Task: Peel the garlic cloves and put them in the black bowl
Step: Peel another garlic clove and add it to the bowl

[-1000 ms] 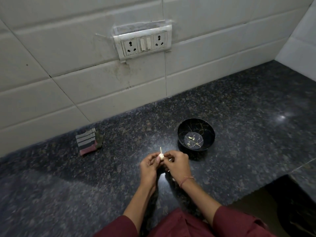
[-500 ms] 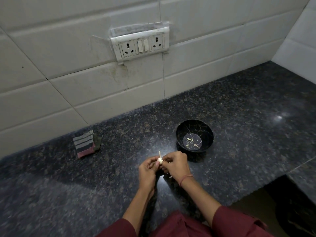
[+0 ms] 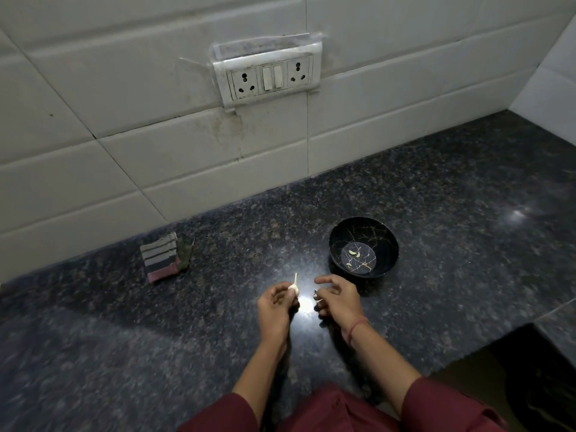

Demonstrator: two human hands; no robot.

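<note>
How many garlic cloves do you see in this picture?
3. Two cloves lie side by side in the black bowl; the left hand pinches a third clove. A small pale bit in the bowl may be another.

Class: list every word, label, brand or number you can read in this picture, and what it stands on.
None can be read.
The paper slip above the socket panel is too blurred to tell if it bears print.
The black bowl carries only gold lines, no lettering.
</note>
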